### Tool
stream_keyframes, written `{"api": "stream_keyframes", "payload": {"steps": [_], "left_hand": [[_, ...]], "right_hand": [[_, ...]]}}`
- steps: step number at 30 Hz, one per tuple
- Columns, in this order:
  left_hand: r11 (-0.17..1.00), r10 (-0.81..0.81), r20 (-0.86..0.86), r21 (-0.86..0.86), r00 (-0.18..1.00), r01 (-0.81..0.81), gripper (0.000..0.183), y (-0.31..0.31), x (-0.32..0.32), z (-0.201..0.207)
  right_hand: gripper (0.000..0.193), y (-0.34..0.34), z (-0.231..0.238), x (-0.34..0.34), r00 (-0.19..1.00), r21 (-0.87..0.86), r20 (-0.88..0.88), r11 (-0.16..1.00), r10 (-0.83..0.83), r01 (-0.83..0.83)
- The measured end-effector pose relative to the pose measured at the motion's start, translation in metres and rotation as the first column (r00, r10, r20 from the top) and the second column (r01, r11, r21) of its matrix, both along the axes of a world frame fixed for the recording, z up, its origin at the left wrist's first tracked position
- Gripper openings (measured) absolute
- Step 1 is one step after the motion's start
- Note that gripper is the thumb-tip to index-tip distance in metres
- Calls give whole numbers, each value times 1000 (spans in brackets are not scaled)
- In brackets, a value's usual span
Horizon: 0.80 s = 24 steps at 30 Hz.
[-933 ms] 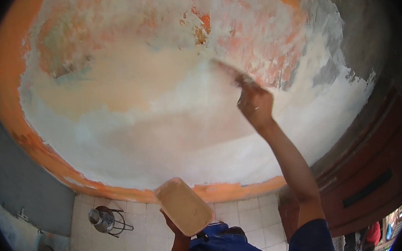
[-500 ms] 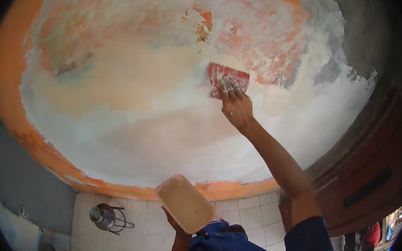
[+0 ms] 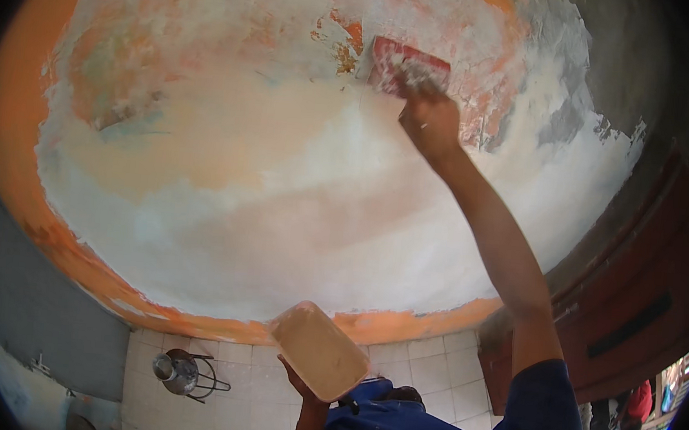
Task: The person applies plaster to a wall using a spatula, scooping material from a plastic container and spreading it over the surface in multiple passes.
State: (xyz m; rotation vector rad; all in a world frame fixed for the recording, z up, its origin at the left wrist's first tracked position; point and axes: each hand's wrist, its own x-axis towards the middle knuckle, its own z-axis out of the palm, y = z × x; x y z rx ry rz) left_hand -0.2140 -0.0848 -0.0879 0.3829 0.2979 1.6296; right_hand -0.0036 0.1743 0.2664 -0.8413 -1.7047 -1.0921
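Note:
My right hand (image 3: 433,112) grips a red, flat putty spreader (image 3: 412,55) smeared with white, held up against the wall (image 3: 278,226). Whitish filler coats much of that wall, with rougher pink and grey patches higher up and orange paint around the border. Just left of the spreader is a bare orange-brown patch (image 3: 345,43). Low in front of me, my left hand (image 3: 304,382) supports a rectangular tray (image 3: 321,352) from below and beside it. The tray's inside looks beige; whether filler lies in it I cannot tell. Most of the left fingers are hidden under it.
At the lower left, a rounded grey vessel (image 3: 175,370) stands on or by a metal-legged stand (image 3: 211,377) on the tiled floor (image 3: 245,411). A dark red door (image 3: 640,298) borders the wall on the right. A grey panel (image 3: 36,278) is at the left.
My right hand has moved the spreader upward and slightly right along the wall, stretching the arm further. The left hand and tray have hardly moved.

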Motion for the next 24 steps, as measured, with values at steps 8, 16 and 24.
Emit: {"api": "stream_keyframes", "payload": {"steps": [8,16,24], "left_hand": [[997,-65,199,-20,978,70,72,-1,1,31],[995,-27,188,-92,982,45,73,4,3,30],[998,19,76,-65,997,-14,73,15,4,-4]], "right_hand": [[50,-26,-108,-13,992,-315,113,949,62,-24],[54,-29,-32,0,972,-67,-217,992,86,-103],[54,23,-102,-49,943,-223,131,918,-305,328]]}}
